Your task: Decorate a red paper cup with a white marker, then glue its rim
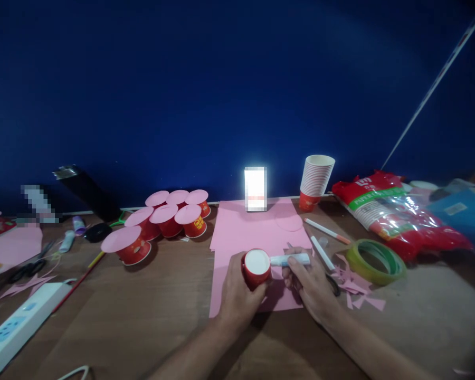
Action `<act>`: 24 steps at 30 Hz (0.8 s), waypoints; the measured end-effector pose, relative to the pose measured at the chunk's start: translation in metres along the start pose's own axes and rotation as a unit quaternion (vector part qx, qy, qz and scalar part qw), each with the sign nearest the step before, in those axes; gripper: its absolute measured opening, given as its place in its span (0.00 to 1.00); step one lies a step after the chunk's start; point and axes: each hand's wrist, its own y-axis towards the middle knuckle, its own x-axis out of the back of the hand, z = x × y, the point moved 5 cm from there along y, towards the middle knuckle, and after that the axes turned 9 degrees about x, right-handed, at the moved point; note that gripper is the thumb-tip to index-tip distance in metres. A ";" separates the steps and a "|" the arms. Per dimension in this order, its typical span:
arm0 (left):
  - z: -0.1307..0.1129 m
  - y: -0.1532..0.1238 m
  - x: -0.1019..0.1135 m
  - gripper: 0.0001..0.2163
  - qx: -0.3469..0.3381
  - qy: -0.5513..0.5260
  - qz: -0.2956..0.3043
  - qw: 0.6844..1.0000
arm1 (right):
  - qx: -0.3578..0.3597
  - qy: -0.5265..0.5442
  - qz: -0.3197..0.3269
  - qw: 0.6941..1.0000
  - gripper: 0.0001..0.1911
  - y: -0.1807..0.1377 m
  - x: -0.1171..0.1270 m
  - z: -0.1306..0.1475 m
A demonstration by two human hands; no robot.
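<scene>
My left hand (pixel 237 290) is wrapped round a red paper cup (pixel 256 270), whose round white end faces up. In my right hand (pixel 304 277) is a slim white-and-blue glue stick (pixel 291 259), and its tip meets the cup's upper rim on the right side. Under both hands lie pink paper sheets (pixel 229 227). A dark scissors handle (pixel 334 285) peeks out beside my right hand, which hides the rest. To the left stand several red cups (pixel 136 252), each topped with a pink paper disc (pixel 121 239).
A stack of paper cups (pixel 315 179) and a red plastic bag of cups (pixel 396 211) stand at the back right. Nearer are a roll of tape (pixel 376 262), pink scraps (pixel 354 287) and a marker (pixel 326 231). A power strip (pixel 19 324) and black scissors (pixel 29 268) lie left.
</scene>
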 end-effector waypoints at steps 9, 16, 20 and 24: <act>-0.001 -0.002 0.000 0.23 -0.018 0.010 -0.004 1.000 | 0.020 -0.008 -0.014 1.000 0.15 0.003 0.003 0.002; 0.000 -0.002 0.000 0.23 -0.037 0.013 -0.011 0.999 | 0.043 -0.041 0.006 0.998 0.14 0.004 0.002 0.008; 0.000 -0.002 0.000 0.23 -0.031 0.010 -0.012 0.999 | 0.051 -0.064 0.007 0.997 0.16 0.003 -0.002 0.016; 0.000 -0.002 0.000 0.22 -0.020 -0.003 -0.005 1.000 | 0.054 -0.088 0.010 0.995 0.16 0.002 -0.003 0.020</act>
